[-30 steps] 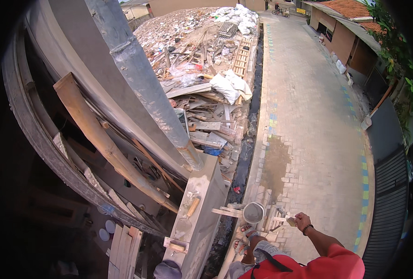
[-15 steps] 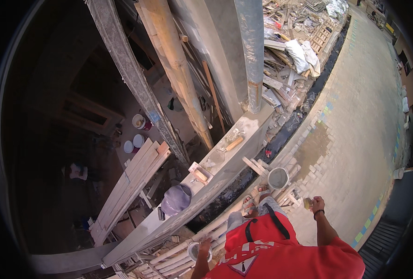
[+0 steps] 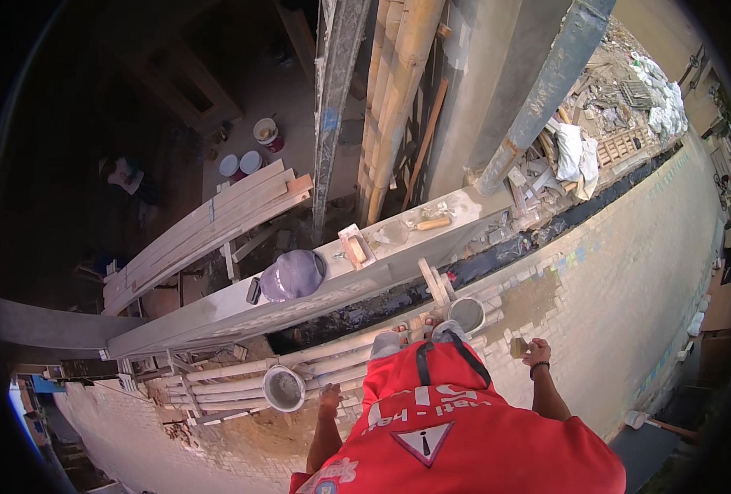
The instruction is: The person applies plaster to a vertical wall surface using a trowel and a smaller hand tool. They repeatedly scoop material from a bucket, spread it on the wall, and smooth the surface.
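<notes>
In my right hand (image 3: 537, 352) is a small yellowish-brown block (image 3: 519, 347), pinched between the fingers out over the paving; its exact kind is unclear. My left hand (image 3: 330, 395) hangs low on the other side, fingers apart and nothing visible in them. Just left of it stands a bucket of grey mix (image 3: 284, 388), not touched. Another grey-filled bucket (image 3: 467, 314) sits by my feet. On the wall top ahead lie a trowel with a wooden handle (image 3: 433, 223), a hand float (image 3: 356, 247), a grey cap (image 3: 293, 276) and a small black object (image 3: 253, 291).
Bamboo poles (image 3: 332, 362) form a platform beside a dark ditch (image 3: 324, 321) along the wall (image 3: 217, 319). Planks (image 3: 209, 222) lean inside, where a person (image 3: 125, 176) is. Upright bamboo (image 3: 398, 99), a metal post (image 3: 547, 90) and rubble (image 3: 596, 107) stand beyond.
The view has turned, and more ground shows on the left. My left hand, earlier over the bucket's rim, is now apart from it. My right hand still holds the block.
</notes>
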Demonstrator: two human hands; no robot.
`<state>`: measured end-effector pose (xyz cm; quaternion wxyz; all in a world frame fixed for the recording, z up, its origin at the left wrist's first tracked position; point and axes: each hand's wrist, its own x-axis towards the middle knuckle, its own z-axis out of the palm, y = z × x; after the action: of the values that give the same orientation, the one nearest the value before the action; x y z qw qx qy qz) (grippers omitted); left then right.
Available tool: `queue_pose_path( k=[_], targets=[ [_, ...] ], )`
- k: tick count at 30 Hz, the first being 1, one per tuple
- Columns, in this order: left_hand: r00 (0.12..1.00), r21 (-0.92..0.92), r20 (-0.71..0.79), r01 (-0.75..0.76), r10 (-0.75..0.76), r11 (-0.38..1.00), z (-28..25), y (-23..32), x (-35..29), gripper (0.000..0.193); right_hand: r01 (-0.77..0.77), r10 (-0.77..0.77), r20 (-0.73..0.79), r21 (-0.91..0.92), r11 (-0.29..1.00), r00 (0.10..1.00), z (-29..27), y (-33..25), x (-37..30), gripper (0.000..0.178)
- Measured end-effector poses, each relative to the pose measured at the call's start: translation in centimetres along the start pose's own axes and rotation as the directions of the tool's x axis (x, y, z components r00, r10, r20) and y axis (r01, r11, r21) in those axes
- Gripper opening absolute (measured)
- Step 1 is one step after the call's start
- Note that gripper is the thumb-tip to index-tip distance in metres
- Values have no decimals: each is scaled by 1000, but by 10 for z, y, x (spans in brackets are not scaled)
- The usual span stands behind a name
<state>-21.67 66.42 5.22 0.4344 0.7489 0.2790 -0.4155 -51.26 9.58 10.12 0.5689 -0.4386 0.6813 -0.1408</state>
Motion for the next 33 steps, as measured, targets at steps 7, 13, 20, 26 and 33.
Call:
queue_pose_path(
  k=[7, 13, 20, 26, 33],
  targets=[
    [986, -51, 32, -161, 163, 986, 8, -45, 31, 41, 109, -98, 103, -114, 987, 990, 28, -43, -7, 23],
    [998, -249, 10, 68, -68, 966, 37, -18, 2, 41, 93, -83, 94, -116, 989, 992, 28, -73, -24, 24],
    [993, -236, -5, -115, 117, 965, 62, -50, 37, 37, 190, -173, 90, -241, 952, 981, 11, -73, -35, 11],
    [998, -260, -26, -68, 63, 963, 53, -57, 60, 47, 132, -108, 102, -270, 954, 989, 21, -80, -59, 12],
    [999, -401, -54, -24, 2, 916, 39, -26, 32, 52, 102, -66, 162, -227, 969, 985, 28, -77, -59, 19]
  ],
)
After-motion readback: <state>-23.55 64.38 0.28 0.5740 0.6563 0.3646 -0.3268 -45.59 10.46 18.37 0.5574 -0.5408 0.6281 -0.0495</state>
